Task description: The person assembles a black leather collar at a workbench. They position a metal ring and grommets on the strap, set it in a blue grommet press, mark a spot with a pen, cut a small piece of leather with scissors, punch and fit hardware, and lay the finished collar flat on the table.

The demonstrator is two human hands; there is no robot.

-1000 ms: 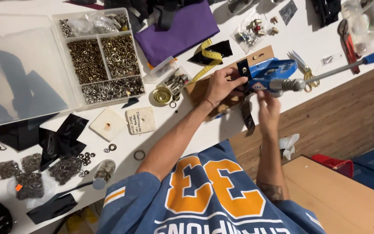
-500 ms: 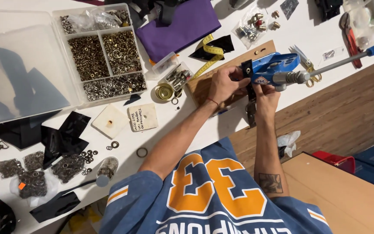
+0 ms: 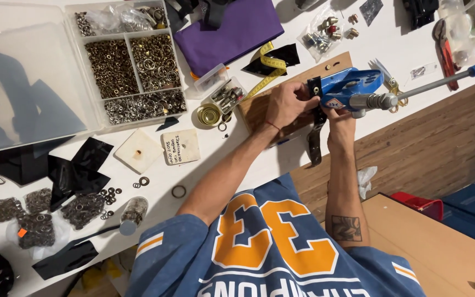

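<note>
- Two hands work at the blue press (image 3: 344, 88): left hand (image 3: 284, 104) grips its near end, right hand (image 3: 339, 118) pinches the black strap (image 3: 314, 137) beneath.
- Judged best: keep the strap flat and centred under the press before pulling the handle (image 3: 441, 82).

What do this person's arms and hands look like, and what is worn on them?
Both hands are bare, no gloves. The left hand has a thin red string bracelet at the wrist. The right hand is plain, but that forearm carries a dark tattoo. Short blue jersey sleeves end in orange and white stripes.
</note>
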